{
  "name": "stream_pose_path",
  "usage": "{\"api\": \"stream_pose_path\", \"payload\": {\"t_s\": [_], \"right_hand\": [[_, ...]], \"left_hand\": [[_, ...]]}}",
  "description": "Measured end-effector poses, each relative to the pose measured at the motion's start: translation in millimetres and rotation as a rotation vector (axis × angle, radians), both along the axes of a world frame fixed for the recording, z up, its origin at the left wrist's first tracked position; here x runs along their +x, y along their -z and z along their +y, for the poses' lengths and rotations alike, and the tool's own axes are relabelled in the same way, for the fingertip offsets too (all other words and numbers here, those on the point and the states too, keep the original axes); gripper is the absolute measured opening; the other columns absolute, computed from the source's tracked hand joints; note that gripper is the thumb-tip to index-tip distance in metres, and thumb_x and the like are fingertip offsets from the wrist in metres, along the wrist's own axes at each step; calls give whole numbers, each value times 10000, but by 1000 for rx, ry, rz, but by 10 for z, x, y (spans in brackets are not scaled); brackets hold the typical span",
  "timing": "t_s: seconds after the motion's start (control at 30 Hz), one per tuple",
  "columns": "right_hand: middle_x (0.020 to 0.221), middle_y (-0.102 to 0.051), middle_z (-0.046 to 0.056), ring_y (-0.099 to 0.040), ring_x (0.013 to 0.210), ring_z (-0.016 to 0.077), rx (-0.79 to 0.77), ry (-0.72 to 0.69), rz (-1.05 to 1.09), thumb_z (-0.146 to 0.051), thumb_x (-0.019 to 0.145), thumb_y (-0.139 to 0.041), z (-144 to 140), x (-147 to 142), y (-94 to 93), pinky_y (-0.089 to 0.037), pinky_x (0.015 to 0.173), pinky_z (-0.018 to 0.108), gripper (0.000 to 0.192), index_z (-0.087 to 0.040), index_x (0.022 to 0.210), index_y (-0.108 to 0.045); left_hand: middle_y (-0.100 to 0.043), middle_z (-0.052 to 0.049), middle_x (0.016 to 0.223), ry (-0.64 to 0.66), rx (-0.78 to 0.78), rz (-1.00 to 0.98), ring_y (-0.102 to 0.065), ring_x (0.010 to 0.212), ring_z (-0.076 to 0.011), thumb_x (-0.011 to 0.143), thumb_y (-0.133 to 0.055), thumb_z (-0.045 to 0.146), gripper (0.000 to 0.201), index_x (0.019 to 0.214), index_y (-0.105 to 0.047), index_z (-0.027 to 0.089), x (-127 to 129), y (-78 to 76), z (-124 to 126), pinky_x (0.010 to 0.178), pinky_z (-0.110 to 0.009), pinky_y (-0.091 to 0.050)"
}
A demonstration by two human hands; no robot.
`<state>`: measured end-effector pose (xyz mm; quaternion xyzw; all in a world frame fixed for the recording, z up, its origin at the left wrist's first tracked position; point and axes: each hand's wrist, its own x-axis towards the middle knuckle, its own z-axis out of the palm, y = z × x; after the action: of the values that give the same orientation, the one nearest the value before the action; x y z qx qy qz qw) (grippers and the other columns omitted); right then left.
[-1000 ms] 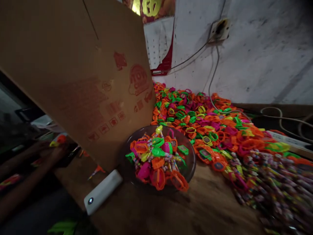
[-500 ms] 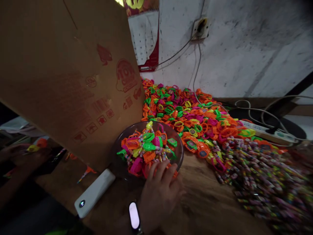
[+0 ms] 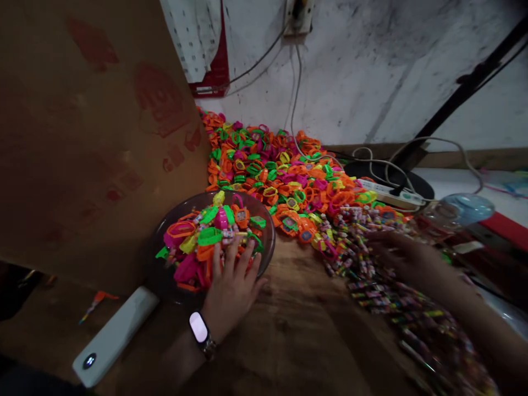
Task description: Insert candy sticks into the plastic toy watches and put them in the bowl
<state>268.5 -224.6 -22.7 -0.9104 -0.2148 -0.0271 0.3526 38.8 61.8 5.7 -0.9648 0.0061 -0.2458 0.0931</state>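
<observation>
A large cardboard sheet (image 3: 91, 132) leans upright to the left of the left hand's fingers, its lower edge just behind the dish. Beyond and to the right of those fingers a broad heap of plastic toy watches (image 3: 280, 170), orange, green, pink and yellow, spreads back to the wall. Nearer, to the right, lies a long drift of thin candy sticks (image 3: 383, 286) whose long axes run roughly away from the person toward the heap.

The dark round dish (image 3: 264, 231) sits straight ahead of the left hand (image 3: 233, 286), on the wooden table (image 3: 297, 341). It is filled with a mound of the same toy watches mixed with a few candy sticks. The left hand lies palm down with its fingers (image 3: 231, 256) spread and loosely curved over the near side of that mound, touching the pieces but not closed on any one; it is much the nearer hand to the dish. A lit wristband (image 3: 198, 326) sits on its wrist.

The right hand (image 3: 396, 256) reaches out over the candy sticks, well apart from the dish. It is blurred, so I cannot tell whether its fingers grip anything, though they seem stretched forward.

A white power bank (image 3: 113, 338) lies left of the left wrist, below the cardboard.
</observation>
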Motion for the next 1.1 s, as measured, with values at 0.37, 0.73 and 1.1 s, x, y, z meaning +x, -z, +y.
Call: {"api": "stream_pose_path", "payload": {"t_s": [0.37,0.73,1.1], "right_hand": [[1351,-531,259,-578,1081,367,-607,89,-319,-98,897,-440,754,-583,760,-485,776,488,421,-147,1290,-585],[1358,-549,161,-520,1205,232,-432,67,-415,-48,907,-409,580,-1006,960,-357,1021,416,489,-209,1350,-536],[1187,-632,182,-553,967,316,-222,200,-324,-117,907,-389,686,-1418,809,-421,868,471,630,-181,1522,-271]], "left_hand": [[-325,-151,1548,-96,-565,112,-256,1404,-456,953,-410,412,505,1397,-490,183,1884,692,-989,1071,-743,-226],[-400,-68,1520,82,-540,186,-316,1399,-372,928,-461,255,390,1298,-585,252,1239,857,-726,1143,-630,-218],[-462,-212,1427,-166,-676,120,-387,1368,-303,970,-442,312,430,1312,-512,62,1209,755,-653,1110,-452,-354]]}}
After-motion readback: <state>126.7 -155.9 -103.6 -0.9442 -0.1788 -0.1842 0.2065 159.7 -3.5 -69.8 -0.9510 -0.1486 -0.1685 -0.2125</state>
